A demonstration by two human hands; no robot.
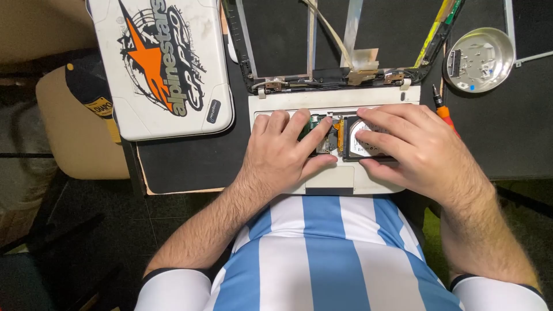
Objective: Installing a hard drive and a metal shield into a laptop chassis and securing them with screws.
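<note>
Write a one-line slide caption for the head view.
Both hands, left and right, press on a hard drive inside an opened white laptop base.

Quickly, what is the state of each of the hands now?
Left hand: open, fingers resting on the opened laptop base, holding nothing.
Right hand: open, fingers pressing on the hard drive.

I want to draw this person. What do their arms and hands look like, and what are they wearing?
Both hands, the left hand and the right hand, are bare: no gloves, rings or watch visible. The forearms are bare and hairy. White short sleeves have dark cuffs, on a shirt striped light blue and white.
</note>
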